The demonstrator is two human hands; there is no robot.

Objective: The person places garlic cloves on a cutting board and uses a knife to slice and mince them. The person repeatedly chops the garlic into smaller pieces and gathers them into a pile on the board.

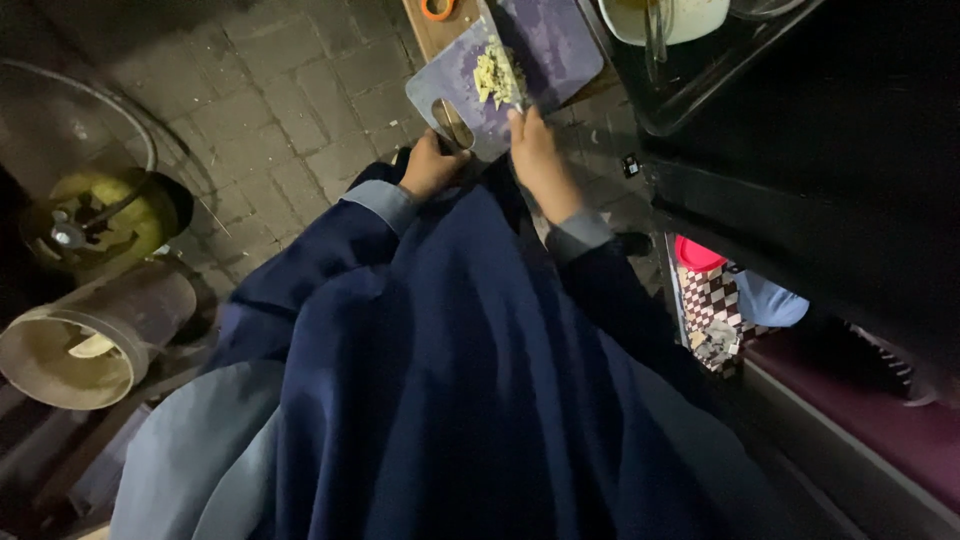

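A tipped pot [90,340] lies far left on the floor. Your left hand [430,165] clenches the purple cutting board [530,60] edge; your right hand [540,150] grips a knife over chopped bits [497,75]. A tray [700,90] crowds the right.

Left hand [430,165] grips the edge of a purple cutting board [540,50]; right hand [540,155] holds a knife [503,60] over chopped pale food [495,78].

dim grey brick-paved floor [290,100], dark counter [830,190].
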